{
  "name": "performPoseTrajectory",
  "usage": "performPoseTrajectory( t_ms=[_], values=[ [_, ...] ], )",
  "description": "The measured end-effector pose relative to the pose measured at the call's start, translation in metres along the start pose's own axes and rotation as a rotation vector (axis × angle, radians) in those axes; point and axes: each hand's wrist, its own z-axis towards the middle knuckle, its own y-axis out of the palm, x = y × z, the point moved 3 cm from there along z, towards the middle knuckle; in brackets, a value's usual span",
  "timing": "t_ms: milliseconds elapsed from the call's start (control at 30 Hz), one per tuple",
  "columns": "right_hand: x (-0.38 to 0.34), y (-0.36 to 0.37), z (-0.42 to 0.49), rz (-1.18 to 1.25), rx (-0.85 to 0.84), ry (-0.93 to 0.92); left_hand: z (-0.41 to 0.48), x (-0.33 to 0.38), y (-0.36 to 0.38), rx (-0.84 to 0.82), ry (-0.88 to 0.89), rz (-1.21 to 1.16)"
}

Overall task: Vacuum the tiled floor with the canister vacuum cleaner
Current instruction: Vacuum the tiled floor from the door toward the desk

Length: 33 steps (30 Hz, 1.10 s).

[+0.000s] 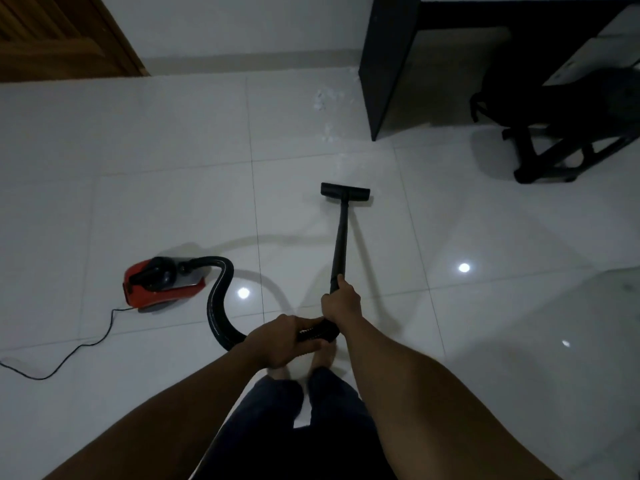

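Head view: right hand [341, 301] wraps the wand [341, 237] at frame centre to steer the floor head [345, 192], which sits flat on the tiled floor [156, 202], short of the white debris [323, 98] at upper centre. Left hand [284, 339] curls round the hose [218, 299], likely to keep slack off the feet. The red canister [162, 284] stands left of centre

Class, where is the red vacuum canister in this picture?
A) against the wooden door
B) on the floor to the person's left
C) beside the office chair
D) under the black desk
B: the red canister sits on the tiles to the person's left, its hose running to the left hand.
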Motion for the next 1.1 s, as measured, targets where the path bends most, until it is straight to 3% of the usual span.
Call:
performPoseTrajectory(
  t_ms=[400,600,833,1100],
  values=[
    [0.069,0.087,-0.082,0.004,0.013,0.122,-0.099,-0.043,0.051,-0.083,0.006,0.082],
    [0.117,0.157,-0.049,-0.001,-0.008,0.173,-0.129,-0.072,0.062,-0.104,-0.01,0.076],
    [0.07,0.143,-0.099,0.059,-0.019,0.175,-0.135,-0.089,0.057,-0.065,-0.023,0.061],
    [0.054,0.139,-0.089,0.213,0.014,0.218,-0.129,-0.087,0.039,-0.007,-0.016,0.081]
  ],
)
